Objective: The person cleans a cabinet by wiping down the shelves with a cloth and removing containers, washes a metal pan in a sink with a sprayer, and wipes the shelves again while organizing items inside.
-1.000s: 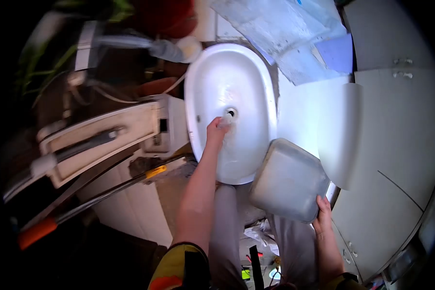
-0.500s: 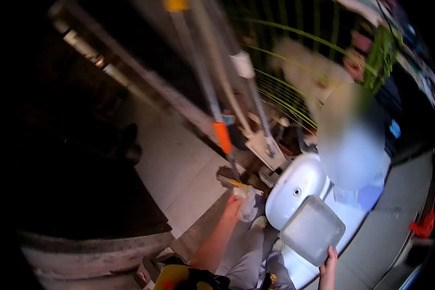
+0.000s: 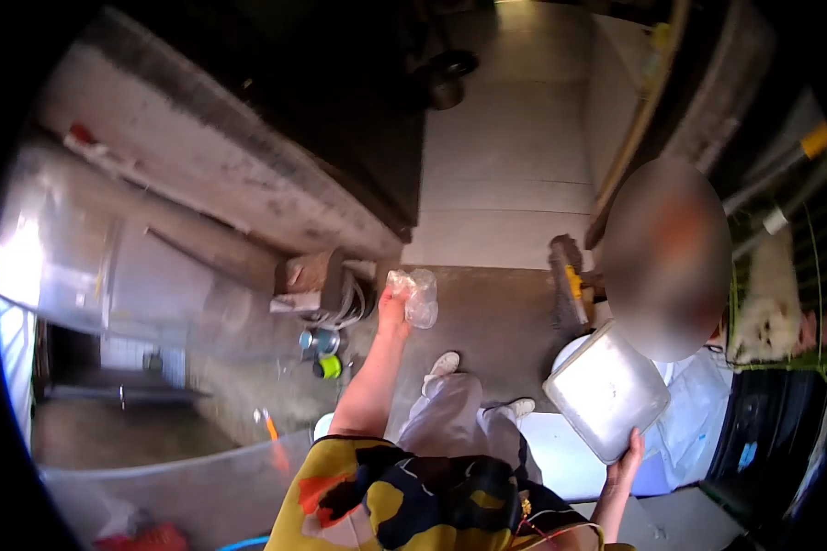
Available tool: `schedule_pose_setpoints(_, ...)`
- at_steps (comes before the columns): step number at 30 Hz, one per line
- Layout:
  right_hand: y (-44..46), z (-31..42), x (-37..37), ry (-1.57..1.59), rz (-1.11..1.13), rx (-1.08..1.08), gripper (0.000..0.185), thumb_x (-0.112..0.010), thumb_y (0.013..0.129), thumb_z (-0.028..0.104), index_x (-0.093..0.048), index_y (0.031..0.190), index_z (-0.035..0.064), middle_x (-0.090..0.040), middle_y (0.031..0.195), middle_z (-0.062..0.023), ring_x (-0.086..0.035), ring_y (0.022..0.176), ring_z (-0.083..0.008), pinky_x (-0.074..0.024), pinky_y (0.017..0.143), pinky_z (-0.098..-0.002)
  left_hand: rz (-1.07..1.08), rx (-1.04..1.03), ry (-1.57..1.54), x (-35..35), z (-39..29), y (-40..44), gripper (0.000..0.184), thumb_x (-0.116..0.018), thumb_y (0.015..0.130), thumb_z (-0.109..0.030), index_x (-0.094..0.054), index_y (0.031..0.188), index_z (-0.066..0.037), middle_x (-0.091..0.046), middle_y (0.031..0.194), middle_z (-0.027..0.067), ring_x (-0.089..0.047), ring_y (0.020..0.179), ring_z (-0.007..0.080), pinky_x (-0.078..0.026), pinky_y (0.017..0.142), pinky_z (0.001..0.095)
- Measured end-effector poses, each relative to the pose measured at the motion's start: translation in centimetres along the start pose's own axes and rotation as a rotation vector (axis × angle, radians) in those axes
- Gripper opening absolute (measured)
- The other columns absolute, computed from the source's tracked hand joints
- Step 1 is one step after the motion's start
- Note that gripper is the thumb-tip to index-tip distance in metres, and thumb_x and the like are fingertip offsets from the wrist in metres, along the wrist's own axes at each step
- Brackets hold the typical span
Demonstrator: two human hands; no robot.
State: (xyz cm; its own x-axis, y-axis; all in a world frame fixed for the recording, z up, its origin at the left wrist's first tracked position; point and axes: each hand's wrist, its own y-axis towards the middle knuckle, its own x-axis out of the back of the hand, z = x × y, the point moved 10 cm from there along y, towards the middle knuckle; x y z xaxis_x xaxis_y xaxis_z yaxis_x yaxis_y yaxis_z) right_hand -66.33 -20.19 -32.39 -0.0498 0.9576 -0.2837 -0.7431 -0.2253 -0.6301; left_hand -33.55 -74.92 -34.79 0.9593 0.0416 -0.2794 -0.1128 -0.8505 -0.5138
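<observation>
My left hand [image 3: 393, 317] is closed around a crumpled clear plastic bag [image 3: 422, 301], held out above the floor. On the other side, my right hand [image 3: 626, 457] grips the lower edge of a shallow rectangular metal tray [image 3: 610, 390] with rounded corners. The tray's face is turned up, with nothing visible on it. It covers most of a white basin [image 3: 568, 353], whose rim shows at its left. Under and behind the tray lies a white surface [image 3: 560, 445] with translucent plastic sheeting [image 3: 698, 404] beside it.
A doorway with a pale tiled floor [image 3: 501, 184] opens ahead. A broom head [image 3: 568, 285] stands at its right. Green wire fencing [image 3: 733, 312] and a white furry animal [image 3: 770, 317] are at far right. A box with cables [image 3: 308, 285] sits left. A blurred oval hides part of the right.
My view has swung left, toward the doorway. The plastic bag is still in my left hand and the tray in my right. The basin is now mostly covered by the tray.
</observation>
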Motion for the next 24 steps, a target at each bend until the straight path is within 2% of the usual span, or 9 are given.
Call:
schedule_pose_setpoints(6,-0.7,-0.8,-5.5,-0.163,0.06,-0.025,0.041,-0.057,0.086,0.016,-0.044,0.121,-0.0011,-0.055,0.112,-0.0127,-0.055,0.101,-0.0226,-0.0448,0.088,-0.0351,-0.384,-0.008,-0.376,17.0,-1.9,1.6,0.029,-0.048,0.077,0.004,-0.053,0.102,-0.007,-0.06,0.097,0.0086,-0.059,0.087,0.026,-0.051,0.078,0.0455)
schedule_pose_setpoints(8,-0.7,-1.6,-7.6,-0.215,0.096,-0.011,0.04,-0.057,0.086,0.016,-0.044,0.121,-0.001,-0.056,0.111,-0.0122,-0.055,0.1,-0.0226,-0.0449,0.088,-0.0349,-0.433,-0.094,-0.392,21.1,-4.4,3.1,0.03,-0.041,0.082,-0.006,-0.05,0.111,-0.005,-0.058,0.104,0.0141,-0.057,0.095,0.0341,-0.046,0.085,0.0522)
schedule_pose_setpoints(10,-1.1,-2.3,-10.3,-0.263,0.119,0.004,0.04,-0.057,0.086,0.015,-0.045,0.12,-0.001,-0.056,0.11,-0.0118,-0.055,0.099,-0.0226,-0.045,0.088,-0.0348,-0.421,-0.219,-0.31,24.0,-8.4,5.4,0.028,-0.043,0.08,-0.003,-0.051,0.107,-0.004,-0.059,0.1,0.0124,-0.059,0.089,0.031,-0.049,0.08,0.0466)
schedule_pose_setpoints(14,-3.9,-4.5,-15.3,-0.319,0.102,-0.019,0.039,-0.058,0.085,0.015,-0.045,0.12,0.0004,-0.057,0.109,-0.0114,-0.055,0.099,-0.0231,-0.0458,0.087,-0.0356,-0.461,-0.461,0.011,28.5,-17.3,10.8,0.033,-0.054,0.069,0.002,-0.052,0.102,-0.002,-0.059,0.088,0.0056,-0.058,0.081,0.0208,-0.048,0.074,0.0312)
schedule_pose_setpoints(18,-7.7,-7.3,-21.2,-0.248,0.017,-0.032,0.039,-0.057,0.086,0.014,-0.045,0.121,0.0006,-0.056,0.111,-0.0127,-0.055,0.101,-0.0237,-0.0452,0.089,-0.0355,-0.568,-0.827,0.591,32.7,-24.5,19.3,0.039,-0.061,0.069,-0.002,-0.052,0.106,0.0,-0.052,0.105,0.0134,-0.052,0.097,0.0252,-0.041,0.089,0.0329)
schedule_pose_setpoints(21,-9.9,-9.2,-22.5,-0.239,-0.078,-0.05,0.037,-0.057,0.085,0.013,-0.048,0.118,0.0004,-0.058,0.109,-0.0123,-0.056,0.1,-0.0237,-0.046,0.088,-0.0351,-0.626,-0.805,1.217,28.1,-28.3,20.6,0.045,-0.068,0.068,-0.009,-0.052,0.11,-0.002,-0.048,0.109,0.0151,-0.048,0.104,0.0288,-0.039,0.092,0.0356)
schedule_pose_setpoints(22,-9.9,-10.0,-22.2,-0.246,-0.105,-0.041,0.036,-0.057,0.085,0.012,-0.048,0.118,0.0,-0.058,0.108,-0.0121,-0.057,0.098,-0.0226,-0.0463,0.087,-0.0336,-0.432,-0.686,1.154,27.5,-27.8,22.2,0.048,-0.071,0.069,-0.018,-0.052,0.11,-0.005,-0.048,0.112,0.0143,-0.048,0.105,0.0298,-0.04,0.092,0.0365)
schedule_pose_setpoints(23,-11.4,-8.9,-24.6,-0.206,-0.18,-0.032,0.038,-0.057,0.085,0.013,-0.048,0.119,-0.0007,-0.059,0.107,-0.0116,-0.057,0.096,-0.0213,-0.0465,0.085,-0.0322,-0.306,-0.499,1.673,28.0,-25.8,25.1,0.059,-0.073,0.069,-0.028,-0.049,0.12,-0.01,-0.046,0.121,0.0125,-0.047,0.11,0.0306,-0.04,0.093,0.0389)
schedule_pose_setpoints(24,-10.9,-9.2,-24.1,-0.195,-0.109,-0.005,0.039,-0.057,0.085,0.013,-0.048,0.12,-0.0012,-0.059,0.106,-0.0106,-0.057,0.095,-0.0201,-0.0465,0.084,-0.0315,-0.393,-0.228,1.845,28.6,-24.8,24.6,0.072,-0.074,0.067,-0.035,-0.042,0.13,-0.02,-0.039,0.134,0.0097,-0.043,0.117,0.0314,-0.039,0.095,0.0421)
